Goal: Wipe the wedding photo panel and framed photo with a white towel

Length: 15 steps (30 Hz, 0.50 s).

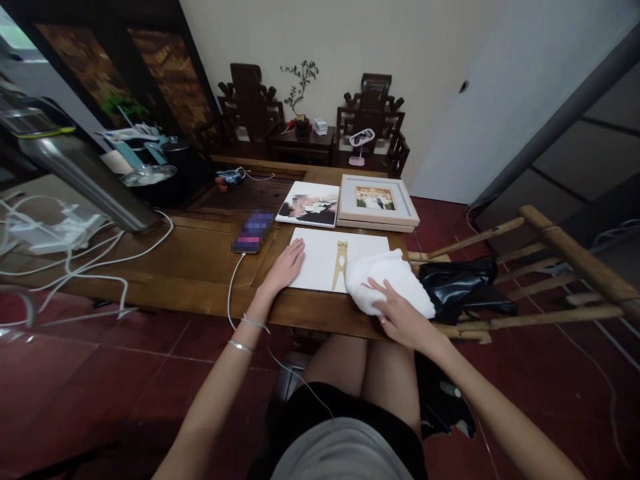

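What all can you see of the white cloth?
The white cloth looks soft and fluffy, like terry towelling, with no pattern showing. It is bunched into a loose, thick pad with uneven edges. It lies over the right part of the white panel, its left edge close to the gold design, and spreads past the panel's near and right edges. The right grip rests on it from above, fingers spread. Its underside is hidden, and whether it touches the black item isn't clear.

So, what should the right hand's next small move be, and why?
Probably slide the white cloth left across the white panel: the right hand rests on the cloth over the panel's right side, while the left hand lies on its left edge.
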Each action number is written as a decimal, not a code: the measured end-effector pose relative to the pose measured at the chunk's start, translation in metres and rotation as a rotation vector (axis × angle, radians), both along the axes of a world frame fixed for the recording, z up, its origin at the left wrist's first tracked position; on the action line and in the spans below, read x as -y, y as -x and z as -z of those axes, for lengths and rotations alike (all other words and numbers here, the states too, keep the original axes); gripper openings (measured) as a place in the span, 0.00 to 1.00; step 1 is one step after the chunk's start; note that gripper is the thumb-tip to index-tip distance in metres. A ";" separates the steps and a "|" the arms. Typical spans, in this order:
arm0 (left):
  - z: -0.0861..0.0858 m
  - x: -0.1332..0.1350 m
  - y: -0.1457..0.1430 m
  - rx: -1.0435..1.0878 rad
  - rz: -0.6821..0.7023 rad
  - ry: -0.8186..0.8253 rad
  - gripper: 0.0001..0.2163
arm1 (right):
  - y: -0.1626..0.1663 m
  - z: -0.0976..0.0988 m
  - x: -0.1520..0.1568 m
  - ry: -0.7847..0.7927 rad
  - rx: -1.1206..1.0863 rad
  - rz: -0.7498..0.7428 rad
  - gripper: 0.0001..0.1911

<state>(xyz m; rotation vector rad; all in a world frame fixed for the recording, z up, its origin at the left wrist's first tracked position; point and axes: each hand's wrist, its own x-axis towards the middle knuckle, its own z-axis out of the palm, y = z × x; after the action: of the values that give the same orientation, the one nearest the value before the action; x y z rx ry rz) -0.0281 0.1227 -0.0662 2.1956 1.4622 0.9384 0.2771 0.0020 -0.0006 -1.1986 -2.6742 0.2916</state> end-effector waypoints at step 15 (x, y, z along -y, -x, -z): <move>0.000 -0.001 0.000 0.019 -0.010 0.038 0.26 | 0.009 -0.005 -0.123 -0.015 0.042 0.199 0.18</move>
<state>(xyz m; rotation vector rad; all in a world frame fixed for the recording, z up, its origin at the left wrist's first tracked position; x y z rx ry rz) -0.0279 0.1232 -0.0659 2.1491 1.4711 0.9248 0.2679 0.1245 0.0049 -1.4679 -2.5595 0.2169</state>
